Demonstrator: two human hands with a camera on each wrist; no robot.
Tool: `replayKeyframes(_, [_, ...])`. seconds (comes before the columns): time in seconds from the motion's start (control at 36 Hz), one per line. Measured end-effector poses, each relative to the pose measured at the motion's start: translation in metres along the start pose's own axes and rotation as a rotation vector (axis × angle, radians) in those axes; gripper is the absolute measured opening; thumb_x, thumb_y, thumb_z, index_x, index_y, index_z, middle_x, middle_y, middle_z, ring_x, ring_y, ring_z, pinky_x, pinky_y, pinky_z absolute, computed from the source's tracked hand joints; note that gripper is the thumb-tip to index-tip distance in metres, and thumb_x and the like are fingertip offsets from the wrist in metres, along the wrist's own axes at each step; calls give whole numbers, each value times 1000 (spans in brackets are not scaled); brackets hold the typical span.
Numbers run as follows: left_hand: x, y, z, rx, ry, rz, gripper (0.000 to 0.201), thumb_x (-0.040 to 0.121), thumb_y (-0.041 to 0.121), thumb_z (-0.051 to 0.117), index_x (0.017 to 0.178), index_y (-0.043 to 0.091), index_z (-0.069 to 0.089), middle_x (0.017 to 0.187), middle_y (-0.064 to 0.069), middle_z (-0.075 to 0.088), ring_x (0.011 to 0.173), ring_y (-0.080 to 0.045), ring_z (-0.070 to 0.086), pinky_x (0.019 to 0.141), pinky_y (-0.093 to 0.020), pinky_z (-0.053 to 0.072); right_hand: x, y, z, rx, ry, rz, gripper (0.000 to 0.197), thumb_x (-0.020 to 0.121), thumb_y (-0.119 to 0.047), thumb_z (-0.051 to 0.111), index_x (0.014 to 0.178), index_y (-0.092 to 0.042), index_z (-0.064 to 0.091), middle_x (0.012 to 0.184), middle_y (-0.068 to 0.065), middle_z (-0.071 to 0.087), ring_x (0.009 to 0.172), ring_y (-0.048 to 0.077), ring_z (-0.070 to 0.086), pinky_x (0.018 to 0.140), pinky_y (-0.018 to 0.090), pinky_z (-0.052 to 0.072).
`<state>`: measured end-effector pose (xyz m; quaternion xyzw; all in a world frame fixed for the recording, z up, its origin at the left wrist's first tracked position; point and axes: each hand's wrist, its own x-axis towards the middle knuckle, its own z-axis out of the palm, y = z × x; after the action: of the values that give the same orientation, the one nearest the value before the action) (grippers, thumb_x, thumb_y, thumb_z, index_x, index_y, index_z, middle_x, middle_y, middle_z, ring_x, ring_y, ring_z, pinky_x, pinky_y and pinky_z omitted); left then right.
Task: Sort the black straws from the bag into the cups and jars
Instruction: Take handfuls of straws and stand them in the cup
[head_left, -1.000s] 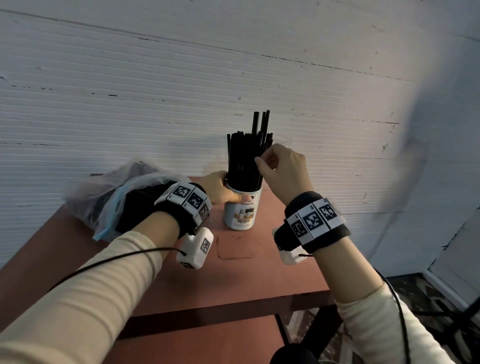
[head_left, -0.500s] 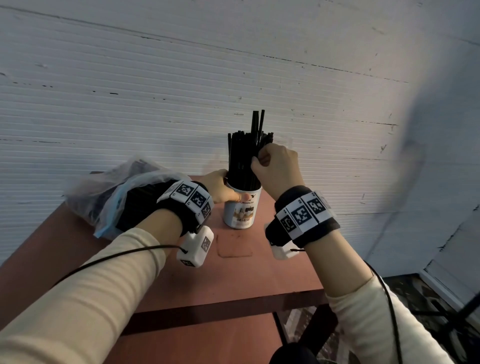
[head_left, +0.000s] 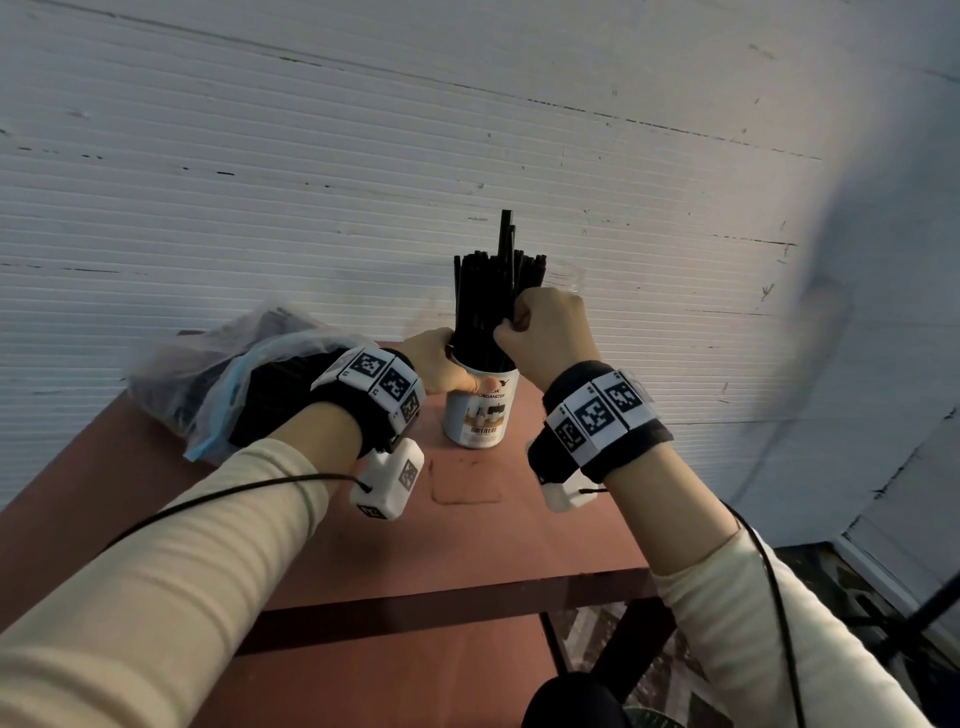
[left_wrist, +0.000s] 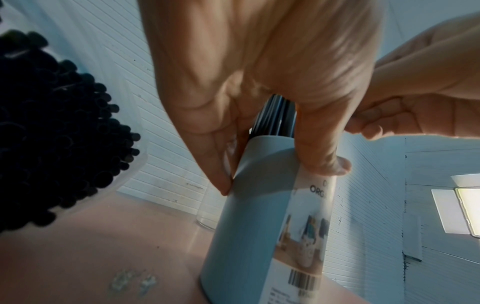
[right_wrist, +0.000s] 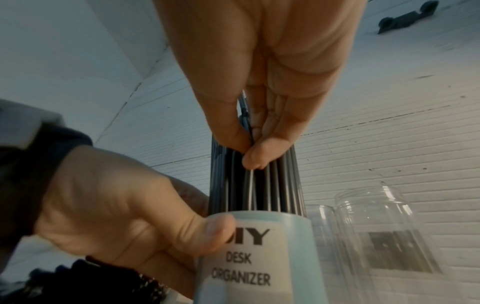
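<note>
A pale cup labelled "DESK ORGANIZER" (head_left: 480, 413) (left_wrist: 262, 226) (right_wrist: 259, 263) stands on the reddish table (head_left: 519, 525), packed with upright black straws (head_left: 483, 306) (right_wrist: 275, 189). My left hand (head_left: 441, 364) (left_wrist: 259, 86) (right_wrist: 124, 216) grips the cup near its rim, thumb on the label. My right hand (head_left: 545, 335) (right_wrist: 259, 123) pinches a few straws between thumb and fingers just above the cup; their tops (head_left: 505, 234) stick up over the bunch. A clear plastic bag (head_left: 218, 374) holding more black straws (left_wrist: 52, 133) lies to the left, partly behind my left wrist.
Clear empty jars (right_wrist: 384, 230) (left_wrist: 207, 209) stand right behind the cup against the white ribbed wall (head_left: 311, 182). The table's front edge (head_left: 441, 608) runs just below my wrists, with floor showing beyond its right side.
My right hand has moved down and left along the straws, from near the tops of the bunch toward the cup rim. The raised straws stand lower. My left hand still holds the cup.
</note>
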<state>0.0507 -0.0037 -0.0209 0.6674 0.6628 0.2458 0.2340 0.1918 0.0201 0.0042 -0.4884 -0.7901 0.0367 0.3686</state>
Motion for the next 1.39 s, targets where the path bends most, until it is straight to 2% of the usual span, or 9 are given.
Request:
replayKeyframes(0.17, [0,1,0,7,3,0,55,81,38,75,125,9,57,124,-9,63,109,-22,58,87,-26,40,-1,4,-1,7,-44,8,17,81,-15,61,66,-11,52,65,1,51,56,5,42,46,14,28])
replayKeyframes(0.31, [-1,1,1,6,18,-13,56,81,36,76,125,8,58,123,-9,64,113,-25,59,96,-31,45,-2,3,1,-1,-89,28,14,80,-14,63,68,-9,58,68,3,54,60,12,49,46,16,32])
replayKeyframes(0.5, [-4,4,2,-18,48,-26,54,81,33,76,125,9,57,123,-9,62,115,-25,57,90,-28,42,-9,11,-2,9,-103,20,17,86,-18,63,76,-5,66,79,6,68,72,15,58,51,15,37])
replayKeyframes(0.64, [-5,3,1,-57,19,-18,56,80,30,77,127,9,56,128,-9,62,118,-25,57,101,-34,43,-6,10,-12,64,15,-4,17,87,-23,63,87,-8,71,81,0,64,75,9,54,53,3,31])
replayKeyframes(0.92, [-7,4,1,-94,31,-8,56,81,26,76,130,10,55,130,-9,61,121,-24,55,92,-25,38,2,1,-14,126,7,16,9,84,-17,64,79,-9,66,79,8,69,79,20,65,67,21,46])
replayKeyframes(1.08, [-4,4,1,-110,11,-20,51,83,24,75,127,8,56,127,-9,62,117,-22,56,87,-23,37,1,5,-18,107,-13,-36,11,86,-21,65,82,-10,66,76,1,62,76,15,59,57,11,40])
replayKeyframes(1.25, [0,-4,2,-159,43,-79,68,75,32,81,134,17,51,132,-1,60,122,-22,55,89,-24,37,8,2,-23,229,259,-181,26,85,-30,65,101,-10,60,97,4,61,85,18,59,80,35,51])
replayKeyframes(1.33, [2,-6,1,-193,35,-81,69,73,29,83,133,16,52,131,-1,60,121,-21,55,92,-26,40,17,-3,-24,214,243,-292,44,91,-26,58,133,-15,52,130,5,52,116,18,52,98,30,43])
replayKeyframes(1.39, [2,-8,2,-213,20,-77,68,72,27,84,132,16,54,129,-1,62,119,-20,57,98,-28,43,23,-5,-23,187,225,-348,43,94,-24,54,135,-14,51,135,3,51,122,18,50,102,31,42])
